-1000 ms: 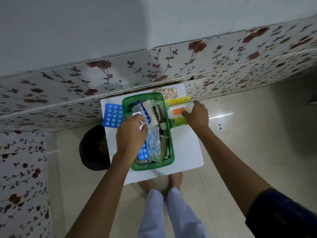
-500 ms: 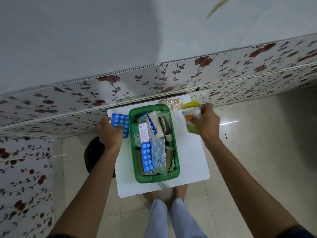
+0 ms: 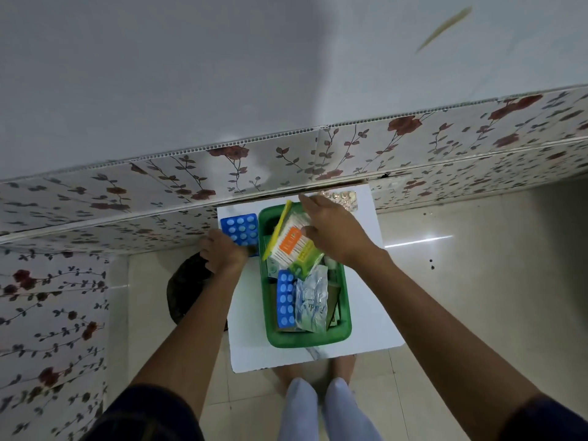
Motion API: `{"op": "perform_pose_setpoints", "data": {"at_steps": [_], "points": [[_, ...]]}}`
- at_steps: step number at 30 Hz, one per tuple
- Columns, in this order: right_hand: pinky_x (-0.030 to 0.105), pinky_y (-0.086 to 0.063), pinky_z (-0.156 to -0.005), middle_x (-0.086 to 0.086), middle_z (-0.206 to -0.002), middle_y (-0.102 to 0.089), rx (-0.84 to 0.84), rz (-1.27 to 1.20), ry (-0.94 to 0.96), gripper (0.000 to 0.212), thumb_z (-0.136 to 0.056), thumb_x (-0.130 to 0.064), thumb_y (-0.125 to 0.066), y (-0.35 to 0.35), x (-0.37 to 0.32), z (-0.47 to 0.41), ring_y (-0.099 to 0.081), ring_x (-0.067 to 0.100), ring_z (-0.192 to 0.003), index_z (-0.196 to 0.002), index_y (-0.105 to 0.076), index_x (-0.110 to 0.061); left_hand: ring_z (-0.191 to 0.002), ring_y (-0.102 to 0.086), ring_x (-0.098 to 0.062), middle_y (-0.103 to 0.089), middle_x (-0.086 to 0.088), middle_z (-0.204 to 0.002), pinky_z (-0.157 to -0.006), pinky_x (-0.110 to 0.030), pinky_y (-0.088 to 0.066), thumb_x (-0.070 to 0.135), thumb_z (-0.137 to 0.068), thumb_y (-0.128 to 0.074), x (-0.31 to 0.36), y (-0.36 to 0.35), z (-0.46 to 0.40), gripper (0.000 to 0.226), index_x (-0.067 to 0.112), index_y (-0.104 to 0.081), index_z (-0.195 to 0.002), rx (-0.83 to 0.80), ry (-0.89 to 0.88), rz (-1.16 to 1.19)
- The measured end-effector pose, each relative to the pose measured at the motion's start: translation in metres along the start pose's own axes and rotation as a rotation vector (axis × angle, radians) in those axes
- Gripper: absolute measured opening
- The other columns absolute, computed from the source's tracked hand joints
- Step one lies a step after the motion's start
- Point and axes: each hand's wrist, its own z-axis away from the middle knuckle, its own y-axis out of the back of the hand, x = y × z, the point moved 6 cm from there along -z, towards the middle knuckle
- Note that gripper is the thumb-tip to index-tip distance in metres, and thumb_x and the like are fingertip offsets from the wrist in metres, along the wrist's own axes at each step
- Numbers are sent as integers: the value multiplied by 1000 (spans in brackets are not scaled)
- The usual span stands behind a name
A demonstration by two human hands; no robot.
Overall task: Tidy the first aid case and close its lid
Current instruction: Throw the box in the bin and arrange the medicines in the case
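— Surface and room?
— Small white table (image 3: 366, 316), far edge against a wall panelled with a rose print (image 3: 366, 144); pale glossy floor tiles (image 3: 461, 281) around it. Green first aid case (image 3: 310, 340) at the table's middle, open, packed with a blue blister strip (image 3: 285, 299) and a clear plastic pouch (image 3: 311, 302). Gold blister sheet (image 3: 342, 198) at the far right corner.
— Hands?
— Right hand (image 3: 334, 229) stretched over the case's far end, fingers (image 3: 310, 203) spread, pressing a cotton swab pack (image 3: 294, 246) tilted on top of the contents. Left hand (image 3: 224, 253) at the table's left edge, fingers curled onto the near end of a blue blister pack (image 3: 239, 229) lying beside the case at the far left corner; firmness of the grip impossible to tell.
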Motion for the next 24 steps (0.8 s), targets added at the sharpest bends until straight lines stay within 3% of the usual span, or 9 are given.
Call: {"op": "perform_pose_setpoints", "data": {"at_steps": [1, 4, 8, 10, 15, 19, 22, 24], "points": [[40, -43, -102, 15, -140, -48, 33, 49, 7, 57, -89, -13, -56, -1, -2, -2, -45, 33, -127, -142, -35, -9, -121, -44, -43, -48, -24, -131, -92, -53, -45, 15, -69, -72, 1, 1, 2, 63, 3, -42, -122, -3, 0, -2], [42, -39, -100, 11, -138, -50, 177, 152, -17, 54, -86, -13, -56, 0, -8, 8, -43, 32, -124, -138, -41, -14, -124, -40, -41, -44, -22, -133, -94, -53, -41, 17, -66, -76, 2, 4, 5, 71, 5, -38, -126, -9, 2, 8], [47, -22, -111, 7, -148, -34, -35, 302, -25, 68, -82, -39, -61, -35, -18, 21, -29, 29, -137, -141, -30, -22, -111, -54, -39, -57, -19, -120, -87, -52, -50, 20, -53, -81, -4, -1, -7, 73, 6, -47, -117, -63, 14, 29], [51, -11, -117, 6, -151, -31, -112, 358, 43, 72, -80, -30, -67, -46, -20, 16, -27, 26, -140, -141, -30, -24, -99, -61, -35, -65, -16, -110, -81, -46, -55, 22, -49, -81, -6, -3, -14, 58, 8, -60, -102, -107, 2, 82], [54, -5, -116, -1, -157, -24, -197, 482, 230, 72, -84, -10, -60, -49, -13, -3, -17, 19, -146, -145, -24, -26, -92, -63, -31, -65, -16, -92, -65, -27, -43, 15, -81, -65, 8, 15, 3, 17, 1, -65, -91, -90, -99, 332], [56, -2, -115, -3, -160, -12, -290, 576, 293, 76, -85, -9, -55, -55, -10, -7, -7, 17, -148, -148, -15, -24, -86, -63, -30, -67, -18, -95, -71, -35, -49, 11, -84, -58, 5, 52, 16, 13, 5, -64, -94, -16, -170, 520], [55, -1, -115, 2, -159, -18, -225, 420, 339, 73, -80, -4, -56, -52, -13, -1, -10, 18, -148, -145, -28, -21, -73, -61, -19, -64, -4, -85, -55, -27, -52, 14, -89, -52, 3, 78, 46, 8, 13, -60, -93, -47, -208, 666], [56, -19, -114, 13, -147, -41, -33, 187, 319, 62, -72, 3, -61, -39, -11, 7, -31, 32, -140, -130, -51, -14, -68, -58, -12, -63, 2, -81, -47, -18, -49, 16, -93, -46, 3, 82, 74, 15, 14, -60, -90, -117, -228, 741]]}}
